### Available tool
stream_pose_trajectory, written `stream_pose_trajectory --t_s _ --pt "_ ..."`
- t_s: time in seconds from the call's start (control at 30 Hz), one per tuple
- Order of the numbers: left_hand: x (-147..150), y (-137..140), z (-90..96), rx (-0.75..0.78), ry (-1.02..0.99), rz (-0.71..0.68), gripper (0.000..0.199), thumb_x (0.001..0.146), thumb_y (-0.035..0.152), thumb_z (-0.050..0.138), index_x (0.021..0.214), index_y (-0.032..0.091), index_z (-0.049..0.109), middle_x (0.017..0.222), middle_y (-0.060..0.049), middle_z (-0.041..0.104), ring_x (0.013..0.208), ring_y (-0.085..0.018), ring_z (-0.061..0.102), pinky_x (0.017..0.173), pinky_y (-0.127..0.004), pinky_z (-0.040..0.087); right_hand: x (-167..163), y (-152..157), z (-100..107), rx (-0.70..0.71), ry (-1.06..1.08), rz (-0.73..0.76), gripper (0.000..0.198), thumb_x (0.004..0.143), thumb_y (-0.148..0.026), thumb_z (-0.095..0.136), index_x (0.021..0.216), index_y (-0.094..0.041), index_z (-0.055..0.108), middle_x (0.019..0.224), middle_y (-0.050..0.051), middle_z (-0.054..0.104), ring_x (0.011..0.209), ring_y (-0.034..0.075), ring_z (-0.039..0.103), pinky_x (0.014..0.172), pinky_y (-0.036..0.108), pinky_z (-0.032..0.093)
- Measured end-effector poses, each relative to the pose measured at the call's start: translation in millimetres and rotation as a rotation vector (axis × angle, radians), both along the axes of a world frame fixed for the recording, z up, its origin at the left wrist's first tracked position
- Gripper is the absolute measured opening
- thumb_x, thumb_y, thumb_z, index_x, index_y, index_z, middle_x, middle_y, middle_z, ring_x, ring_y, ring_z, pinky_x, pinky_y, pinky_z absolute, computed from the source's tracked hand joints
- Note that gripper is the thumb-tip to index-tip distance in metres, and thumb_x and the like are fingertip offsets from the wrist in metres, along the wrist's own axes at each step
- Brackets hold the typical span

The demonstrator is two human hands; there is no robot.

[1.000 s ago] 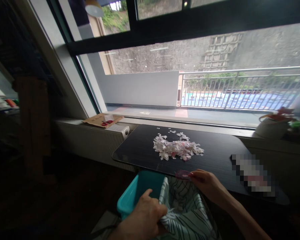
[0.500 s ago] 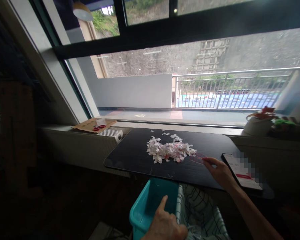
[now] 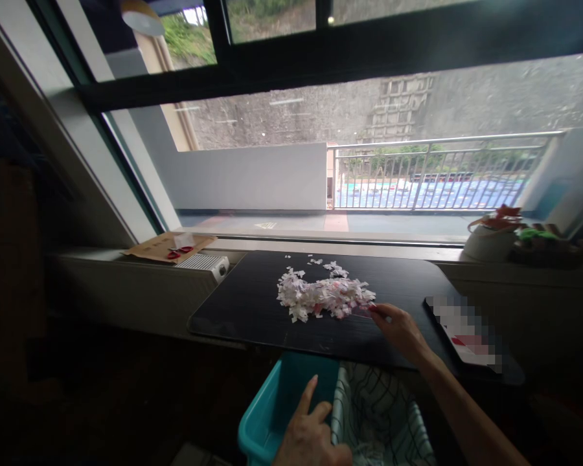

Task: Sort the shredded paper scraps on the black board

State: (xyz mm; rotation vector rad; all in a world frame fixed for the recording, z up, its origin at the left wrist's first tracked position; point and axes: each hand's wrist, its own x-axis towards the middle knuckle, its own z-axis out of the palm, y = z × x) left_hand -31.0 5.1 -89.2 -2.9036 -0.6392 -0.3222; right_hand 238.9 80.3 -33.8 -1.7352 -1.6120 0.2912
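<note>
A heap of small torn paper scraps lies on the dark table, with a few loose bits behind it. At the heap's right edge, my right hand pinches a thin see-through sheet with reddish marks. The sheet's far end reaches the scraps; its exact kind is unclear. Below the table's front edge, my left hand hovers over a turquoise bin. Its index finger is stretched out, other fingers are partly bent, and nothing shows in it.
Beside the turquoise bin stands a bin with a checked liner, some pale material inside. A phone lies at the table's right. Red-handled scissors rest on brown cardboard at the left sill. A pale pot stands on the right sill.
My right hand has moved left with the see-through sheet, closer to the paper heap. My left hand stays over the turquoise bin, its fingers slightly more spread. The view has shifted a little right.
</note>
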Motion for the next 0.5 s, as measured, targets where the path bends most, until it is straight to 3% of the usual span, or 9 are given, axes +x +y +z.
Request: stream_pose_trajectory --t_s 0.5 --pt "-4.4 1.4 5.5 0.004 -0.065 0.017 0.017 0.074 0.021 0.064 0.059 0.024 0.058 0.046 0.003 0.048 0.072 -0.021 0.052 0.107 -0.06 0.001 -11.6 -2.9 11.6 -0.04 -0.054 0.079 0.031 0.084 -0.036 0.048 0.089 -0.022 0.075 0.085 0.005 0.074 0.077 0.022 0.066 0.067 0.03 0.046"
